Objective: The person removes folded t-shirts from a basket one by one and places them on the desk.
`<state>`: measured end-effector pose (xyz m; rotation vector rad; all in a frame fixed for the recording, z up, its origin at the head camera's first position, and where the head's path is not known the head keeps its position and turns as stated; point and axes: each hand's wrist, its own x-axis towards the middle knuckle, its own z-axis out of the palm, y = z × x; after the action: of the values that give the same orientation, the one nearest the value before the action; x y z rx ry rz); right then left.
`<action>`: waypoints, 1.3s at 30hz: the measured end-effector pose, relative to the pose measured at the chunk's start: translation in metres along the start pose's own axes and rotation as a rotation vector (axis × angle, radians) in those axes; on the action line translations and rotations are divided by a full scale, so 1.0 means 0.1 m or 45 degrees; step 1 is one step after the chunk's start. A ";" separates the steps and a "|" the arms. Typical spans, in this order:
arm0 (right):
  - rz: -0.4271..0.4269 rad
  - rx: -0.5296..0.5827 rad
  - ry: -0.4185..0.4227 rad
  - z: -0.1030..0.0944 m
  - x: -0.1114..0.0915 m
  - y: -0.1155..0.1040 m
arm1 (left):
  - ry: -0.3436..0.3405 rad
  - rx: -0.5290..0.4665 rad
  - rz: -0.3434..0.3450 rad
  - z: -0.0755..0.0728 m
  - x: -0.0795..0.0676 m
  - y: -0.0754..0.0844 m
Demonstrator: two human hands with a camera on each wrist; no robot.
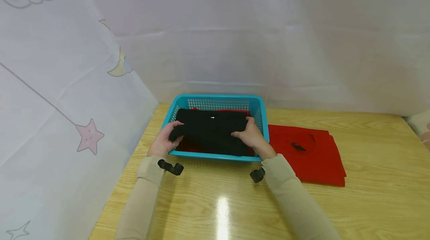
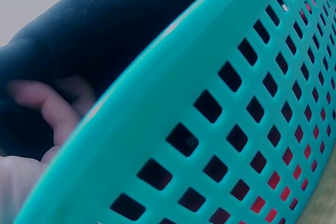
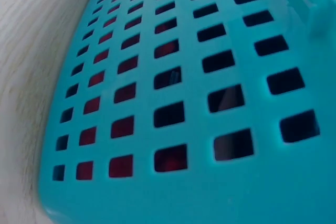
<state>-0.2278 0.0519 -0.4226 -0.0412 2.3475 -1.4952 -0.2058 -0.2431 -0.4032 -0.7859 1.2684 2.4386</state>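
We see a black cloth (image 1: 208, 130) inside the blue basket (image 1: 215, 156), over red fabric (image 1: 192, 147). Near the basket's left side the left hand (image 1: 162, 141) curls its fingers round the cloth; near its right side the right hand (image 1: 252, 136) grips it. A red cloth (image 1: 317, 159) lies right of the basket.

Wooden table (image 1: 379, 150), pale backdrop (image 1: 218, 38) with pink star (image 1: 90, 136)
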 end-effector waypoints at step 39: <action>-0.124 0.169 0.048 -0.15 -0.03 0.09 | 0.045 0.733 0.126 0.04 0.08 -0.17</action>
<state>-0.2283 0.0695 -0.4238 -0.0962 2.2990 -1.7093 -0.2054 -0.2305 -0.4168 -0.6103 1.9279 1.9569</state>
